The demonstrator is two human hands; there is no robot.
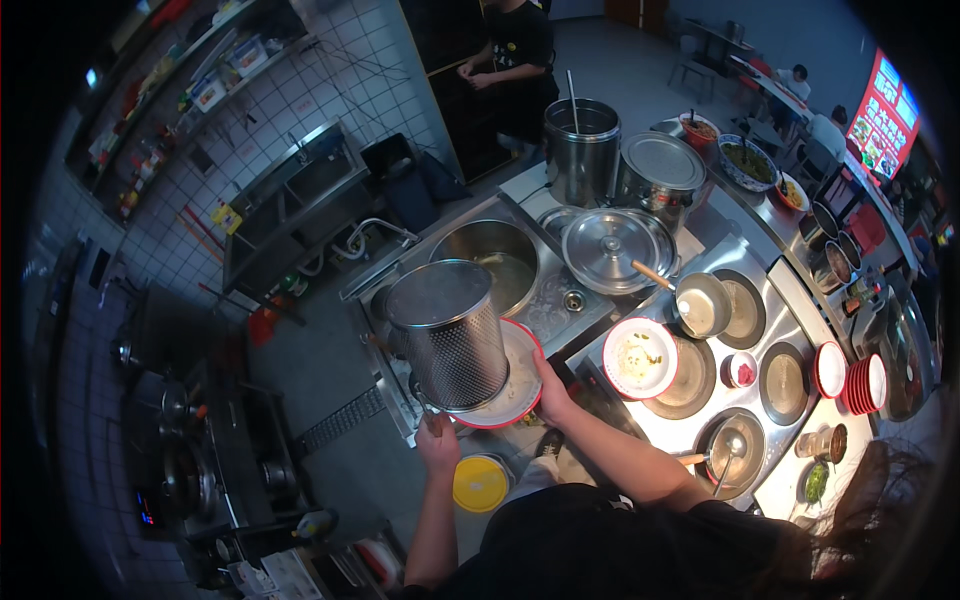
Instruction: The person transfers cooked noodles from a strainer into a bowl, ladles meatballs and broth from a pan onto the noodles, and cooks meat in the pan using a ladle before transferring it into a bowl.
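My left hand (pixel 436 444) grips the handle of a tall perforated metal strainer basket (pixel 454 360), which is tilted over a white, red-rimmed bowl (pixel 525 360). The bowl's right edge is held by my right hand (pixel 553 390). Pale food, possibly noodles, shows in the bowl beside the basket; the basket hides the rest of it. Behind them a large round pot with liquid (pixel 510 274) is set into the steel counter. Right of my right hand a second red-rimmed bowl (pixel 641 358) holds pale food with green bits.
A saucepan with a wooden handle (pixel 703 304) and a pan with a ladle (pixel 731 450) stand on the lit steel cooktop. Stacked red bowls (pixel 866 384) are at the right. Beyond are a tall steel pot (pixel 581 161) and a standing person (pixel 517 67). A yellow-lidded bucket (pixel 480 484) is below.
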